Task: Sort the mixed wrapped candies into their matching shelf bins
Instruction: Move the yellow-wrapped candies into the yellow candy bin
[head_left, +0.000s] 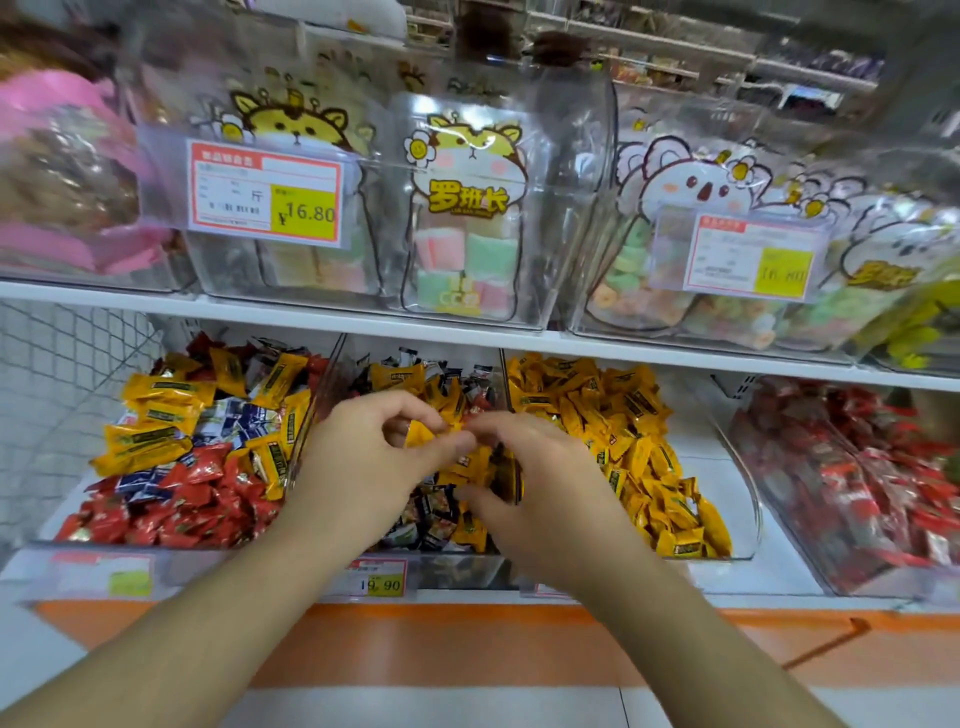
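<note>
Both hands are over the middle bin (457, 564) on the lower shelf, which holds mixed black, yellow and red wrapped candies. My left hand (363, 462) pinches a yellow candy (423, 434) between thumb and fingers. My right hand (535, 493) has its fingers curled around several yellow candies (480, 465), partly hidden by the hand. To the left, a bin (171, 553) holds a mix of yellow, red and blue-white candies. On the right, one bin (748, 499) holds only yellow candies (613, 415), and the far right bin (769, 499) holds red ones (857, 467).
The upper shelf (467, 340) carries clear bins of bagged soft sweets with cartoon animal prints and price tags (265, 195). A pink bag (62, 171) sits at upper left. An orange band (441, 644) runs below the lower shelf. Wire mesh (57, 374) is at the left.
</note>
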